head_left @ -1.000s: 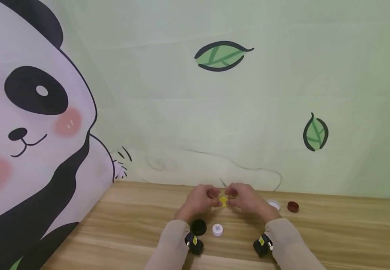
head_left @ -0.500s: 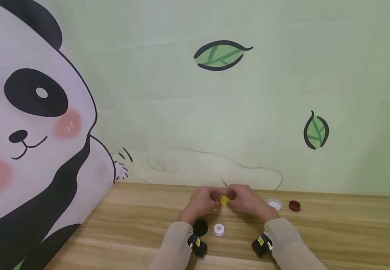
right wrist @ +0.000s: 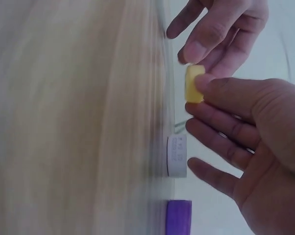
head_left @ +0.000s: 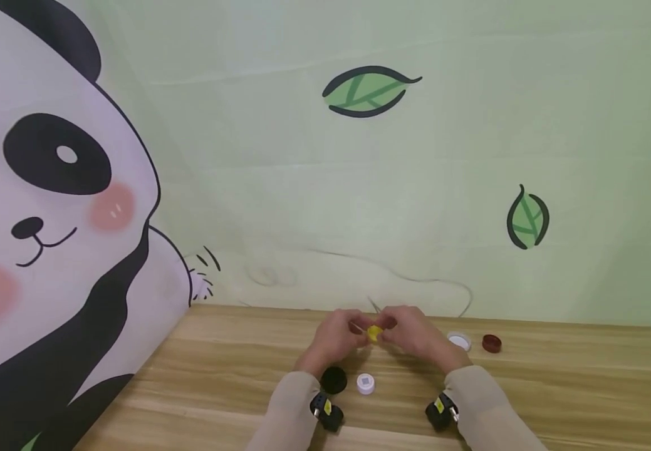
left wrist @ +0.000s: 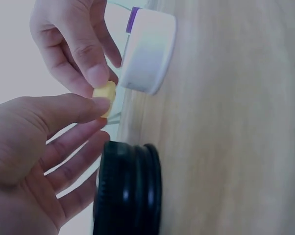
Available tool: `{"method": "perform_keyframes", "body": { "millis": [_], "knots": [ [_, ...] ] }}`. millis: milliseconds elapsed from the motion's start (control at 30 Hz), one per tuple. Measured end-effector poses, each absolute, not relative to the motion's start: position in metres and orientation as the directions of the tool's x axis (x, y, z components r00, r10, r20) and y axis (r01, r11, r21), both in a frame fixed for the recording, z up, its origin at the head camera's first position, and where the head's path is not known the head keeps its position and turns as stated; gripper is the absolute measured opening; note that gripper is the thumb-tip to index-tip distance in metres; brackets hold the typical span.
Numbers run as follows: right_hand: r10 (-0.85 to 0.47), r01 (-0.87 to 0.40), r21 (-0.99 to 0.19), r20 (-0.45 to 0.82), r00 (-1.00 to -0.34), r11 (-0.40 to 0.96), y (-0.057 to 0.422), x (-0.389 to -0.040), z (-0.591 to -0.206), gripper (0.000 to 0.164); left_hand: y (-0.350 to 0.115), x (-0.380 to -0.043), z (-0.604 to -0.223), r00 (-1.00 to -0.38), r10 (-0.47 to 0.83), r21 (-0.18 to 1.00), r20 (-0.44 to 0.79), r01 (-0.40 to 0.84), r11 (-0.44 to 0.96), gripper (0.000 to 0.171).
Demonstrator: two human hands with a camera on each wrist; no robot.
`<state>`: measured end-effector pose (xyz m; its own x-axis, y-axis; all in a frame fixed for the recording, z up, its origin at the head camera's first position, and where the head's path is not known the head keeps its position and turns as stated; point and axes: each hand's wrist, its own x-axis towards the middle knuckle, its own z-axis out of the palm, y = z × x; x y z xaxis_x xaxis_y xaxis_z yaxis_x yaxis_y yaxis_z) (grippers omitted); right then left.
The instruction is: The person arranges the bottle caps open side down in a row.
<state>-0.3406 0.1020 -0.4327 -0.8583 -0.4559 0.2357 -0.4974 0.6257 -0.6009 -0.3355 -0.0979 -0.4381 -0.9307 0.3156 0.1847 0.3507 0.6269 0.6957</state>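
Observation:
A small round yellow cap (head_left: 374, 334) is held up between both hands near the table's back edge. My left hand (head_left: 336, 336) pinches it from the left, between thumb and fingertips. From the right, my right hand (head_left: 413, 333) pinches its other side. The left wrist view shows both thumbs on the yellow cap (left wrist: 104, 94), above the table surface. In the right wrist view, the remaining fingers of the right hand (right wrist: 265, 127) are spread loosely below the yellow cap (right wrist: 193, 84). Part of the cap is hidden by the fingers.
A black lid (head_left: 334, 380) and a small white cap (head_left: 366, 383) lie in front of the hands, between the forearms. Beyond the right wrist are a white lid (head_left: 459, 341) and a dark red cap (head_left: 492, 343). A printed cloth backdrop (head_left: 280, 188) rises behind the table (head_left: 573, 382).
The hands stay in nearly the same place, with the fingers shifting slightly on the yellow cap. Its visible outline changes and it sits a little higher. The other lids stay put.

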Motion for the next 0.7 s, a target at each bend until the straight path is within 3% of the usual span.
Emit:
{"method": "perform_keyframes", "body": {
  "millis": [700],
  "knots": [
    [-0.452,-0.489,-0.667,0.247,-0.857,0.562,0.111,-0.324,-0.421,0.006,-0.100,-0.326,-0.430,-0.928,0.310,0.707,0.208,0.362,0.608,0.008]
  ]
}}
